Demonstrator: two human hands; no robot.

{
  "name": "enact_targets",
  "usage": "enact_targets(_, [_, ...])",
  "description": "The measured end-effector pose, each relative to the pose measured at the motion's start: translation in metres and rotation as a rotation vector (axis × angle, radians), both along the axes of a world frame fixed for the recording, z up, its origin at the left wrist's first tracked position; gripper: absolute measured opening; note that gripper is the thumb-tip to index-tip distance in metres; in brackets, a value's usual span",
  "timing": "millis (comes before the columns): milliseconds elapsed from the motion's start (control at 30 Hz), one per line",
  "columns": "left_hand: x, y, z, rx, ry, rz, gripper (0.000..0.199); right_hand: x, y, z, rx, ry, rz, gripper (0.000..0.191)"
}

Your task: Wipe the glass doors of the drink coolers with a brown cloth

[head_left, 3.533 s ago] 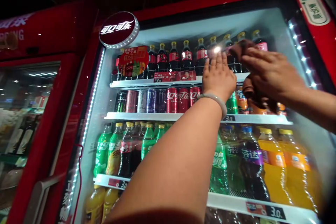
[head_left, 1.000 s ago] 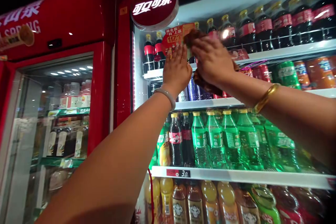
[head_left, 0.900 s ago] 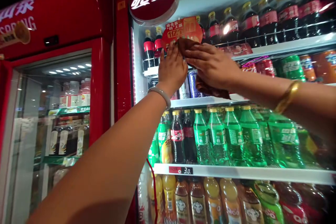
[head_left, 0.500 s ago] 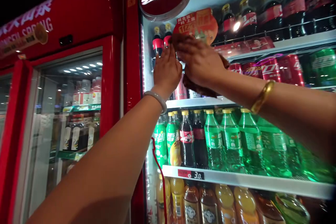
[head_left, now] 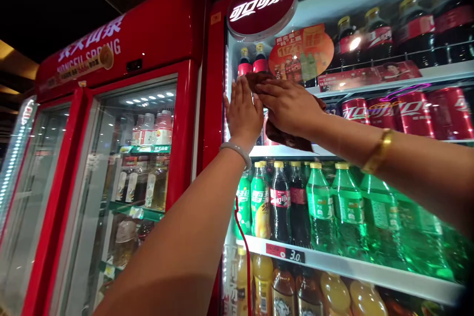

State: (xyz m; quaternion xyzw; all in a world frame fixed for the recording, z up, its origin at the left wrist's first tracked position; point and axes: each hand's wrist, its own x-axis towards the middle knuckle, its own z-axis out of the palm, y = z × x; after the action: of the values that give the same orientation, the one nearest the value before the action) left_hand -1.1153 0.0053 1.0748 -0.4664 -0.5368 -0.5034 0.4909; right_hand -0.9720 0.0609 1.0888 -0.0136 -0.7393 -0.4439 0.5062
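My left hand (head_left: 244, 112) lies flat on the glass door of the drinks fridge, near its left edge, with fingers stretched out and thumb apart. A grey bangle sits on that wrist. Just to its right, my right hand (head_left: 291, 106) presses a dark brown cloth (head_left: 283, 137) against the same glass. The cloth shows above the fingertips and below the palm; the rest is hidden under the hand. Above both hands are a round lit sign (head_left: 262, 6) and a red-orange sticker (head_left: 301, 54).
Behind the glass stand green soda bottles (head_left: 320, 197), cola bottles (head_left: 280, 202) and red cans (head_left: 414, 112) on shelves. A red line (head_left: 247, 256) runs down the door's left side. Another red fridge (head_left: 148, 34) with glass doors stands to the left.
The view has swung left, so the fridges appear further right. Against the glass, both hands have slid a little left, the right one with the cloth, uncovering more of the sticker.
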Motion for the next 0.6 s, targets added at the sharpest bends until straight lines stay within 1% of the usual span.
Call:
enact_targets(67, [-0.005, 0.000, -0.005, 0.020, -0.044, -0.014, 0.060, 0.019, 0.007, -0.005, 0.069, -0.117, 0.027, 0.047])
enact_targets(100, [-0.006, 0.000, -0.006, 0.022, -0.053, -0.020, 0.060, 0.028, 0.012, -0.003, 0.085, -0.131, 0.039, 0.047])
enact_targets(167, [-0.007, 0.001, -0.008, 0.019, -0.049, -0.037, 0.061, 0.035, 0.019, 0.007, 0.071, -0.042, 0.056, 0.047])
enact_targets(233, [-0.007, 0.003, -0.009, 0.037, -0.023, -0.070, 0.063, 0.024, 0.019, 0.020, 0.010, 0.111, 0.080, 0.047])
enact_targets(300, [-0.008, 0.005, -0.008, 0.083, -0.008, -0.113, 0.065, 0.000, 0.014, 0.027, -0.042, 0.187, 0.106, 0.048])
enact_targets(333, [-0.009, 0.005, -0.007, 0.103, -0.007, -0.138, 0.065, -0.012, 0.010, 0.027, -0.051, 0.167, 0.112, 0.047])
enact_targets(400, [-0.013, 0.005, -0.007, 0.118, 0.002, -0.180, 0.065, -0.025, 0.003, 0.022, -0.015, 0.009, 0.104, 0.047])
enact_targets(433, [-0.014, 0.004, -0.007, 0.120, 0.007, -0.197, 0.064, -0.026, 0.002, 0.020, 0.029, -0.110, 0.095, 0.047])
enact_targets(500, [-0.017, 0.004, -0.007, 0.139, -0.008, -0.227, 0.063, -0.016, 0.004, 0.021, 0.122, -0.308, 0.083, 0.047])
enact_targets(533, [-0.018, 0.004, -0.007, 0.163, -0.031, -0.233, 0.062, -0.010, 0.007, 0.025, 0.145, -0.340, 0.077, 0.047])
enact_targets(567, [-0.018, 0.004, -0.007, 0.196, -0.059, -0.234, 0.062, -0.005, 0.010, 0.031, 0.142, -0.321, 0.065, 0.048])
enact_targets(600, [-0.018, 0.005, -0.007, 0.236, -0.085, -0.231, 0.063, -0.003, 0.012, 0.039, 0.114, -0.257, 0.050, 0.049])
